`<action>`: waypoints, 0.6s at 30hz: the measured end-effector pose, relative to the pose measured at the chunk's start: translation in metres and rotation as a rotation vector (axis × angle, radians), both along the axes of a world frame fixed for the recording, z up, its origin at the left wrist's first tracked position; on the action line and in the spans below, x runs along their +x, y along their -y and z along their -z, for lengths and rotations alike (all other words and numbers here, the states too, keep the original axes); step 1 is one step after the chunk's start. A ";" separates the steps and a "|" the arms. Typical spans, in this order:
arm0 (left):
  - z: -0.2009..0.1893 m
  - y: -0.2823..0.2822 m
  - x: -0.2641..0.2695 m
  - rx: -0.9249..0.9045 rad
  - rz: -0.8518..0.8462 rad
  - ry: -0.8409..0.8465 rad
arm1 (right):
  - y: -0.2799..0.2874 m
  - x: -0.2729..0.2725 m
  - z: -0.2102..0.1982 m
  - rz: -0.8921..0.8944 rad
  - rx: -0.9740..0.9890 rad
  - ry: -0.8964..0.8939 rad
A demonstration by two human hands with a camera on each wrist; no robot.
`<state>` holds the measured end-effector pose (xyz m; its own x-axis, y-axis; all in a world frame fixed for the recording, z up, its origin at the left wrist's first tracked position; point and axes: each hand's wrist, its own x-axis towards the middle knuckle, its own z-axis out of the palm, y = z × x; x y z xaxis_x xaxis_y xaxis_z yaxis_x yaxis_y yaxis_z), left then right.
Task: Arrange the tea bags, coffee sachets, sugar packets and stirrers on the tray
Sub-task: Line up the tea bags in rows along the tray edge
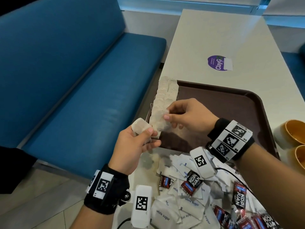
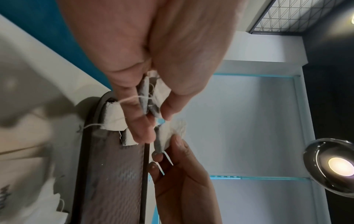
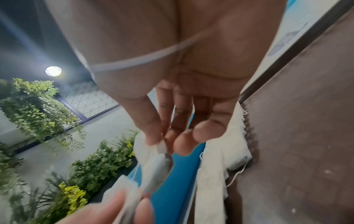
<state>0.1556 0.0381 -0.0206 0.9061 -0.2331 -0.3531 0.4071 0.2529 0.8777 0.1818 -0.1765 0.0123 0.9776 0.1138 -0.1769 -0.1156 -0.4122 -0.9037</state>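
- Head view: the left hand (image 1: pixel 134 146) holds a small bunch of tea bags (image 1: pixel 140 127), thumb curled over them and fingers bent beneath, above the near-left corner of the brown tray (image 1: pixel 231 103).
- The right hand (image 1: pixel 186 117) pinches one tea bag between thumb and forefinger, just beside the bunch; its other fingers are loosely bent.
- A row of tea bags (image 1: pixel 165 100) lies overlapping along the tray's left edge, running from the far corner toward the hands.
- On the pale worktop (image 1: pixel 214 38) nearer the person, a loose heap of white sugar packets (image 1: pixel 191 202) lies mixed with red-and-black coffee sachets (image 1: pixel 192 183), below the tray's near edge.
- Two orange bowls (image 1: pixel 293 131) sit to the right of the tray, a round purple sticker (image 1: pixel 217 62) lies beyond it, and a blue bench seat (image 1: pixel 82 80) runs along the left.
- Left wrist view: the left hand's fingers (image 2: pixel 141 128) and thumb close round tea bags with a white string trailing toward the bags on the tray's edge; the right hand (image 2: pixel 182 174) pinches a bag just beyond.
- Right wrist view: the right hand's thumb and fingers (image 3: pixel 153 133) pinch the top corner of a tea bag; the row on the tray lies to the right, a string crosses the palm.
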 end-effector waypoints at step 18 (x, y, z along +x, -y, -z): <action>0.011 -0.013 -0.002 -0.002 -0.061 -0.010 | 0.008 0.035 0.047 0.299 -0.165 -0.216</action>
